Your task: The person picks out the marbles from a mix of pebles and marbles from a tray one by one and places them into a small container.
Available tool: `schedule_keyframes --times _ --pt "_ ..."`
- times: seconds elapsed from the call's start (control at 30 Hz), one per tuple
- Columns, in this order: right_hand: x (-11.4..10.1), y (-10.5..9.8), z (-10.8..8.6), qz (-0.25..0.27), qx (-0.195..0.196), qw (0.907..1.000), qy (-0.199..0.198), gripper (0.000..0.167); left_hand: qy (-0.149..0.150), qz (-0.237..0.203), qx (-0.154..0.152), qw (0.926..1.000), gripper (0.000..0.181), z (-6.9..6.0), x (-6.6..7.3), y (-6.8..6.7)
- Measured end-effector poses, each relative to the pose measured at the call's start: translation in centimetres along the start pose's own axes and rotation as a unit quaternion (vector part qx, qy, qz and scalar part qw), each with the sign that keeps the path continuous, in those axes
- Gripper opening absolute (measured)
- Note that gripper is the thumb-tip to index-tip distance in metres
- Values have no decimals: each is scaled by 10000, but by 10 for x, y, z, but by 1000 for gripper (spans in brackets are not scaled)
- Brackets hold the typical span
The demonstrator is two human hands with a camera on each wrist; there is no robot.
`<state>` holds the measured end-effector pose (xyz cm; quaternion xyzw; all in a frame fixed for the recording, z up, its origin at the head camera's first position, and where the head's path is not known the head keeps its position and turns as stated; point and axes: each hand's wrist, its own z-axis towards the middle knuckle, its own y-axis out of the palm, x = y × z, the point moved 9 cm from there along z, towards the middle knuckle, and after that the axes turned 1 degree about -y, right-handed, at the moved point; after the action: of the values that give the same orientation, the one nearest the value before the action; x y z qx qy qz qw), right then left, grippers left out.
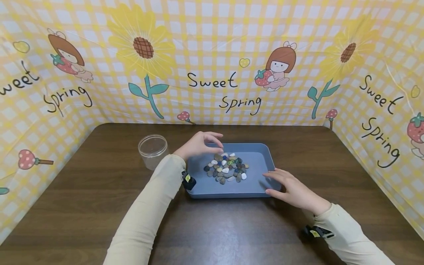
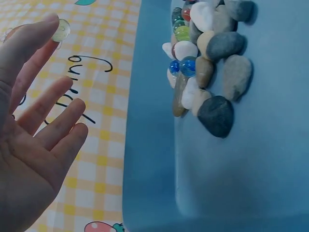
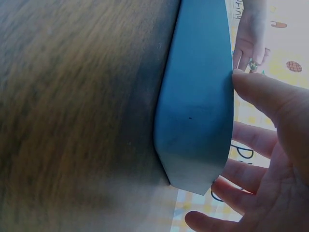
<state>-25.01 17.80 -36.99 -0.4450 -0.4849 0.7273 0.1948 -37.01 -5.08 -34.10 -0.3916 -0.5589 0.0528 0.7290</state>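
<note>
Over the far left part of a blue-grey tray (image 1: 260, 165), my left hand (image 1: 200, 143) pinches a clear glass marble (image 2: 61, 31) between thumb and index finger, its other fingers spread. Below it a pile of pebbles (image 1: 225, 170) lies in the tray, grey, brown and white. Blue glass marbles (image 2: 188, 66) and a green marble (image 2: 182, 33) are mixed in among the stones. At the tray's right front corner, my right hand (image 1: 294, 187) rests loosely against the rim, thumb and fingers apart. Nothing is pinched in it.
A clear, round, open-topped jar (image 1: 153, 146) stands left of the tray, partly behind my left forearm. The tray sits on a dark wooden table (image 1: 212, 228). A yellow checked cloth (image 1: 212, 48) with printed flowers and lettering hangs around the back and sides.
</note>
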Motion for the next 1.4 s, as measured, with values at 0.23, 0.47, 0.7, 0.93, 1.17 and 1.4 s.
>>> schedule_keyframes --times 0.23,0.47,0.7,0.93,1.17,1.4 --pt "0 1 0 13 -1 10000 17 49 121 -233 41 9996 16 -3 5 -6" --pt "0 1 0 29 -32 10000 64 49 133 -210 139 9996 15 -8 11 -14" --pt "0 0 0 34 -21 10000 80 49 157 -143 362 9991 14 -15 19 -25" --pt "0 0 0 37 -40 9999 91 49 124 -93 440 9989 15 -20 22 -32" --pt "0 0 0 46 -56 9999 121 50 101 -158 489 9986 18 -24 22 -40" --pt "0 0 0 31 -56 9999 113 50 121 -377 568 9976 19 -31 23 -50"
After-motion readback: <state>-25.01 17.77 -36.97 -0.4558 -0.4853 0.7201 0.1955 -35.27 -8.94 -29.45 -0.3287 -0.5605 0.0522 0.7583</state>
